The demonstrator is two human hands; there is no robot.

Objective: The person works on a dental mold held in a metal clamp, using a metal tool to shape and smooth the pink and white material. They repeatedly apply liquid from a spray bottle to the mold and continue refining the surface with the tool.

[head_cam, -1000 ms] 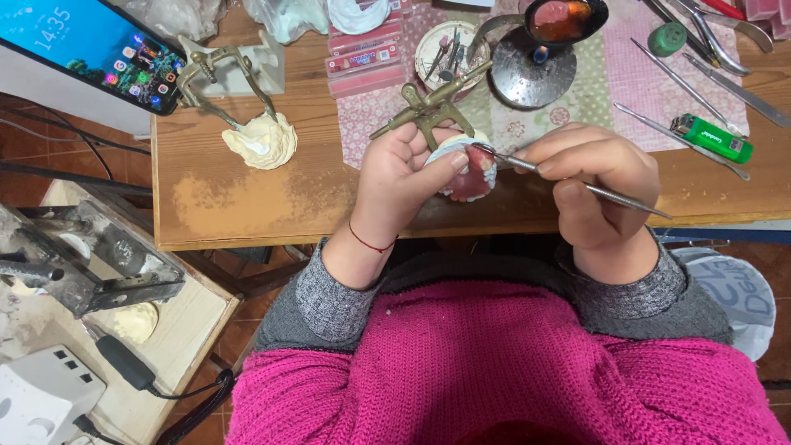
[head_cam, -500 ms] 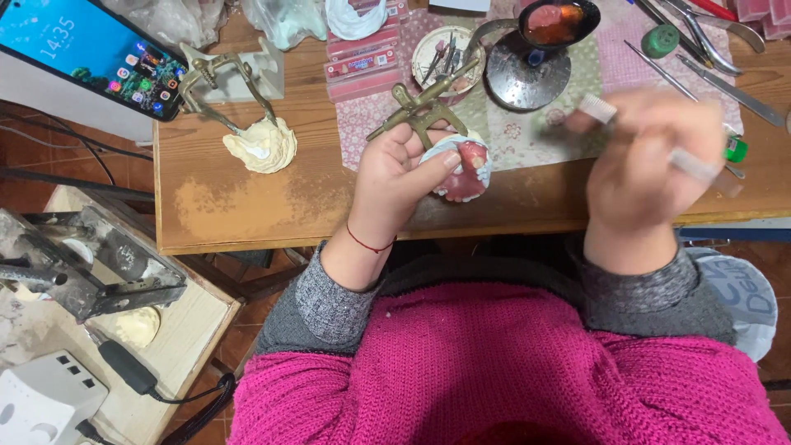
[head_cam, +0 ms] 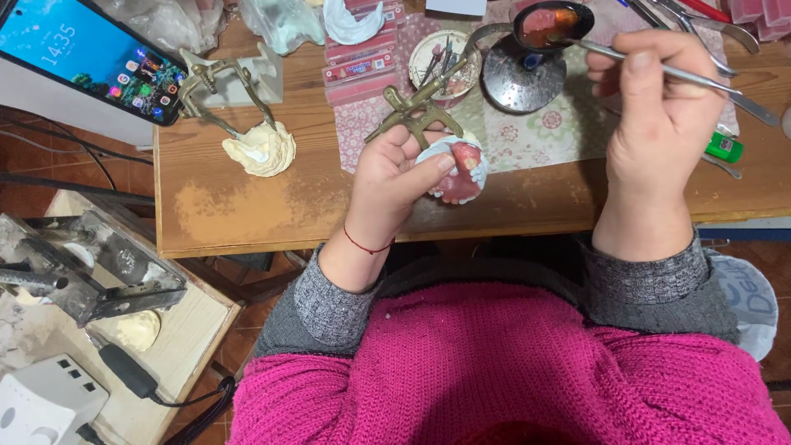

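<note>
— Two hands, both busy. What does the left hand (head_cam: pixel 400 177) have?

— Its grip is closed around a dental cast (head_cam: pixel 457 169), a white plaster base with pink wax gums, mounted in a brass articulator (head_cam: pixel 416 111). The thumb lies across the front of the cast, and the fingers curl behind it. It is held just above the near edge of the wooden desk (head_cam: pixel 247 206).

— And the right hand (head_cam: pixel 659 115)?

— Its grip is closed on a slim metal wax instrument (head_cam: pixel 651 67), pinched between thumb and fingers. The tip reaches left into a small dark ladle of reddish melted wax (head_cam: pixel 550 20), which sits over a round metal burner base (head_cam: pixel 521 81).

— Are the hands close?

— No, well apart; the cast is lower and left of the ladle.

— Anything else around?

— A green lighter (head_cam: pixel 723 148) just right of the right hand, a second articulator with a cream plaster lump (head_cam: pixel 259 148) far left, and a lit smartphone (head_cam: pixel 86 58) at the corner.
</note>
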